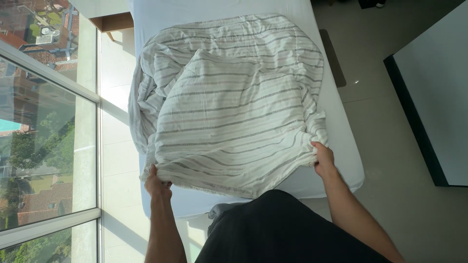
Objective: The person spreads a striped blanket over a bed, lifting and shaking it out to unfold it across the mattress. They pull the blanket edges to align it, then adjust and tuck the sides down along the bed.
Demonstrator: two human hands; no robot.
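Observation:
A white comforter with thin grey stripes (229, 102) lies bunched and folded over on a bed with a white sheet (341, 141). My left hand (156, 182) grips the comforter's near left corner at the foot of the bed. My right hand (323, 158) grips the near right corner, where the fabric is gathered. Both arms reach forward from my dark-shirted body at the bottom of the view.
A floor-to-ceiling window (48, 122) runs along the left, close to the bed. A wooden nightstand (114, 22) stands at the far left of the headboard end. Pale tiled floor (385, 146) lies to the right, with a dark-framed white panel (434, 97) beyond.

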